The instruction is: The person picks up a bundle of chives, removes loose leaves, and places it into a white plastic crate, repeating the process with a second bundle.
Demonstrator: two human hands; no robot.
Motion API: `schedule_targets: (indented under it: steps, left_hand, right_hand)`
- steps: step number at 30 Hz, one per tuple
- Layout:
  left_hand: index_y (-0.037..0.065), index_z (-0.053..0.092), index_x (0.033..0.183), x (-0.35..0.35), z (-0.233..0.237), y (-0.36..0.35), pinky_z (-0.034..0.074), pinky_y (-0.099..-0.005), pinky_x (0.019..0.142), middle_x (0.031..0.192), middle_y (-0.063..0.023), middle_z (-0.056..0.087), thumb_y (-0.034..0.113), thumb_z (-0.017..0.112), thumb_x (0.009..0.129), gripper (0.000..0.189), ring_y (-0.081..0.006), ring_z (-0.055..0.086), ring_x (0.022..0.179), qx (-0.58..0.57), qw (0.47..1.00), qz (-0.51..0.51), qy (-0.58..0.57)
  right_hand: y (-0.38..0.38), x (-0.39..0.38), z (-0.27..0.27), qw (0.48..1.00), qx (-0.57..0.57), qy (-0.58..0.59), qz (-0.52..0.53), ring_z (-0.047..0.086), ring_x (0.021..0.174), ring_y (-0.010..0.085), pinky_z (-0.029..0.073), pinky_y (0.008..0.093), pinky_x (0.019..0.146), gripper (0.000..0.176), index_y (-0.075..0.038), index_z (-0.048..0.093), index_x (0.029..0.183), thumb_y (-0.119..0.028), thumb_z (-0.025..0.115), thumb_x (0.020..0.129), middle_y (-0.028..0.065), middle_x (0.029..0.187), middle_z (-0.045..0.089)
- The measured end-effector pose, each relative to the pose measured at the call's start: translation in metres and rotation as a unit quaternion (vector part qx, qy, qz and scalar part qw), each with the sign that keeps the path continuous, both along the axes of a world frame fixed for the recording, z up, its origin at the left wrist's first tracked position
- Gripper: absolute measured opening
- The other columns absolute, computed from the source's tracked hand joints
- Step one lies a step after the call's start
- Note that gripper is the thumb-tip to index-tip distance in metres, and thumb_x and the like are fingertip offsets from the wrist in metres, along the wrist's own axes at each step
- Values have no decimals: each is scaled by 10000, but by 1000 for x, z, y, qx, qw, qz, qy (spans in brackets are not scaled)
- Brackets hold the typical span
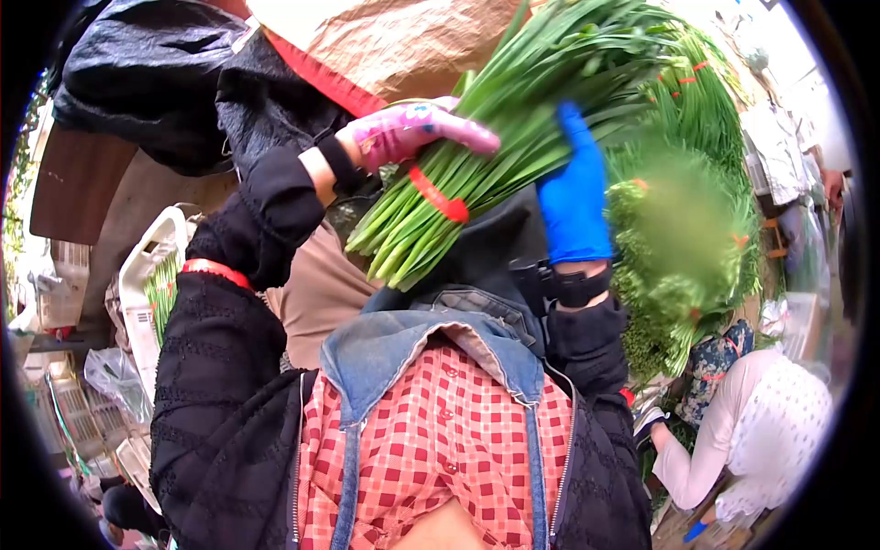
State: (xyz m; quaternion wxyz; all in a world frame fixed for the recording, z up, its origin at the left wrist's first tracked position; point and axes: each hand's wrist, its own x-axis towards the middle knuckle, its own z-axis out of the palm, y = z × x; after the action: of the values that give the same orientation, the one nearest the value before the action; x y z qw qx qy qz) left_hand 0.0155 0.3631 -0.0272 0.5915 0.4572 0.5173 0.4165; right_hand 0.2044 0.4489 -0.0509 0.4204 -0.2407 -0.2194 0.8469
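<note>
Holding green bundle [522,142] diagonally, stems [403,243] pointing lower-left

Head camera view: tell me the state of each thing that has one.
Leafy bunch: tied, held aslant
Red band: around the bunch
Left hand: pink-gloved, closed on the bunch
Right hand: blue-gloved, at the bunch; grip unclear
Greens at right: piled, red-banded
White crate: holding green stalks
Jacket: unzipped
</note>
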Motion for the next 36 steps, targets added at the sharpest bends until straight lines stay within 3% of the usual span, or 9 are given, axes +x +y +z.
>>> schedule_targets:
  steps: [2, 3, 5, 7, 12, 15, 19, 23, 36]
  left_hand:
    - [22, 527, 1276, -1, -9, 0, 523, -266, 808, 1085, -29, 660, 229, 685, 881, 473, -114, 645, 905, -25, 999, 17, -38]
    - [21, 515, 1297, 8, 9, -1, 501, -287, 871, 1161, -47, 633, 204, 676, 884, 479, -124, 619, 995, -73, 992, 4, -106]
    - [27, 494, 1334, 6, 6, -4, 451, -307, 957, 1255, -62, 587, 162, 670, 869, 515, -143, 565, 1113, -46, 994, 27, -91]
    - [36, 545, 1276, 12, 13, -12, 440, -295, 945, 1155, -30, 622, 197, 721, 825, 510, -131, 560, 1061, 27, 1000, 12, 5]
    - [16, 528, 1277, 2, -3, -20, 493, -279, 902, 1161, -42, 617, 73, 662, 857, 445, -131, 583, 1034, -15, 999, 36, 15]
    - [20, 622, 1165, 2, -9, -24, 512, -252, 825, 1043, -37, 671, 111, 634, 851, 326, -123, 622, 944, 11, 998, 66, 4]
    - [7, 673, 1055, 3, -32, -34, 525, -265, 712, 909, -39, 694, 174, 655, 831, 280, -128, 650, 767, -46, 989, 136, -28]
    - [-18, 695, 961, -3, -57, -38, 536, -278, 701, 847, -59, 704, 206, 667, 822, 265, -152, 663, 721, -103, 968, 173, -146]
    - [15, 606, 1182, 5, -70, -27, 528, -281, 797, 993, -50, 684, 175, 686, 806, 417, -152, 662, 847, -145, 971, 128, -137]
  right_hand:
    - [-22, 5, 3, 990, 105, -89, -15, 598, 1104, 253, 480, 368, 976, 447, 33, 523, 1298, -47, 638, 874, 190, 1229, 601]
    - [-24, 7, -26, 933, 315, -169, -29, 571, 1160, 273, 434, 374, 1025, 452, 22, 526, 1306, 36, 566, 856, 191, 1251, 599]
    - [-40, 0, -37, 911, 370, -167, -69, 566, 1185, 284, 403, 368, 1046, 459, -13, 561, 1283, 46, 579, 828, 174, 1257, 613]
    - [-54, -2, -9, 974, 183, -130, -38, 615, 1048, 189, 472, 336, 936, 392, -17, 609, 1211, -83, 703, 837, 94, 1176, 652]
    - [-54, -2, -16, 980, 162, -78, -90, 633, 901, 148, 512, 300, 820, 368, 5, 623, 1133, -68, 759, 799, 48, 1088, 671]
    - [-46, 19, -34, 959, 167, -223, -46, 637, 897, 155, 511, 312, 826, 344, -1, 643, 1099, -54, 758, 780, 57, 1066, 676]
    - [-62, 48, -64, 961, 168, -203, -81, 650, 972, 199, 490, 337, 908, 184, 25, 715, 953, -30, 684, 780, 102, 1009, 706]
    - [-78, 72, -83, 988, -11, -152, -11, 630, 1016, 202, 468, 347, 953, 222, 27, 695, 1018, -25, 684, 803, 99, 1067, 689]
    - [-69, 68, -75, 984, 106, -141, -33, 587, 1046, 150, 457, 313, 948, 436, -17, 584, 1209, -55, 733, 801, 56, 1156, 634]
